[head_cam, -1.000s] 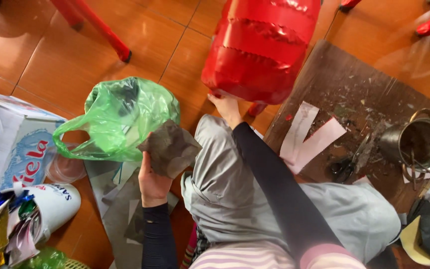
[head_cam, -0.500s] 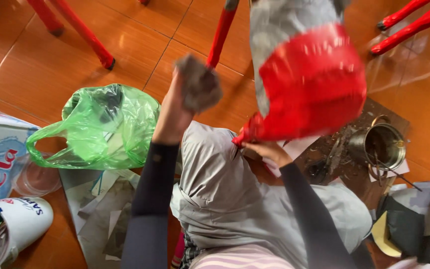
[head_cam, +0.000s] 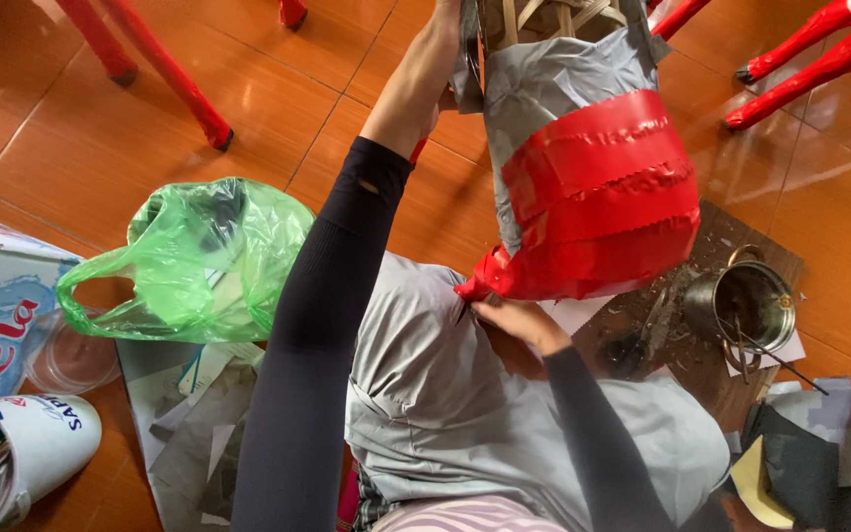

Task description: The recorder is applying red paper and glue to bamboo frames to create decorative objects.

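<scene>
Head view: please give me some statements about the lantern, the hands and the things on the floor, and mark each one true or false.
1. The lantern is grey paper with red bands. True.
2. The right hand holds its lower end. True.
3. The left hand rests on the floor. False: it is raised at the lantern's upper part.
4. The bag is blue. False: it is green.
5. A metal pot stands right of the lantern. True.
</scene>
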